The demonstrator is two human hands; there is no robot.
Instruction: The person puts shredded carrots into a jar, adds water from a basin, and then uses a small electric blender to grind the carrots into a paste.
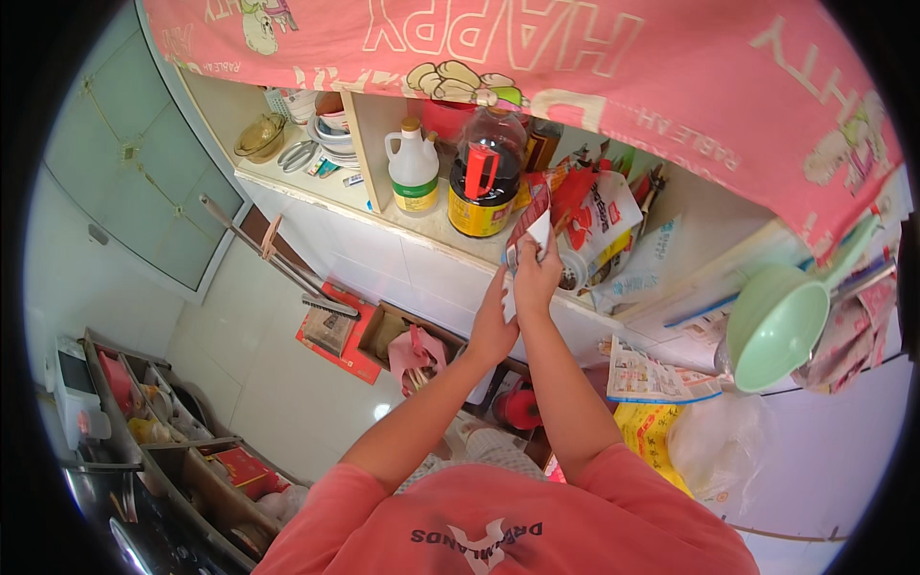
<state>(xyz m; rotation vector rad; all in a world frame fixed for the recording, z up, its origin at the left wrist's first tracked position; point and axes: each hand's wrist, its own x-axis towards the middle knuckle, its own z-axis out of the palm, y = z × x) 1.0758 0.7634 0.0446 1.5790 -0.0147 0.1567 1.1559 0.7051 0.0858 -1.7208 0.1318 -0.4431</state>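
Observation:
My right hand (539, 279) grips a red-and-white printed packet (527, 224) near its white folded corner. My left hand (494, 325) closes on the same packet's lower edge, where a white strip shows by the palm; the fingertips are partly hidden. Both hands are at the front edge of a cupboard shelf (438, 228). Just behind them stands a large bottle of dark liquid with a red handle (483, 176). To its left is a white plastic jug (414, 172) with a brown cap. Right of my hands, a white-and-red food pouch (600, 212) leans among other packets, beside a small clear jar (573, 269).
A pink cloth (503, 43) hangs over the cupboard top. Stacked bowls (334, 140) fill the left compartment. A green ladle (780, 327) hangs at right. Below are a cardboard box with a pink bag (417, 356) and a long-handled brush (330, 305). A divided rack (187, 460) stands at left.

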